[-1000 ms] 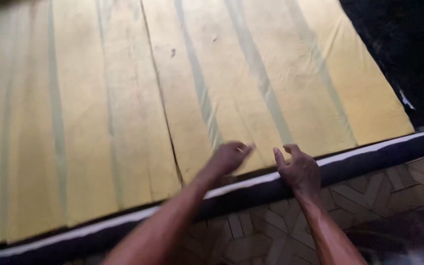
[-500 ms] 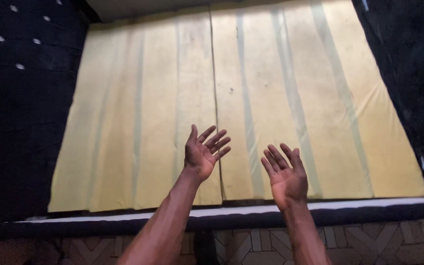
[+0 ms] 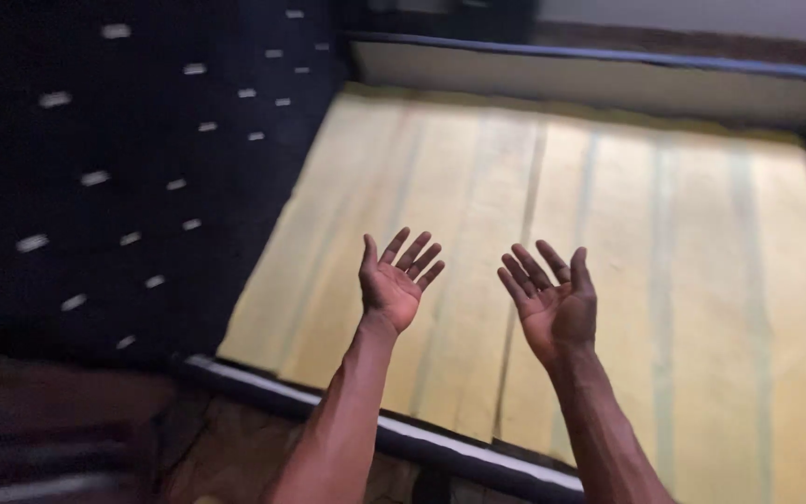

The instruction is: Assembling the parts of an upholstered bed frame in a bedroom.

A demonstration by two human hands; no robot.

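Both hands hang in the air, palms up, fingers spread and holding nothing: the left hand (image 3: 392, 285) and the right hand (image 3: 555, 303) are side by side above the yellow foam mattress with pale stripes (image 3: 664, 280), which lies flat and spreads toward 12 and 3 o'clock. A dark studded padded panel (image 3: 114, 187) stands at 10 o'clock. Any grip on the foam seems best taken at its near edge, beside the dark bed rail with white piping (image 3: 440, 443) at 6 o'clock.
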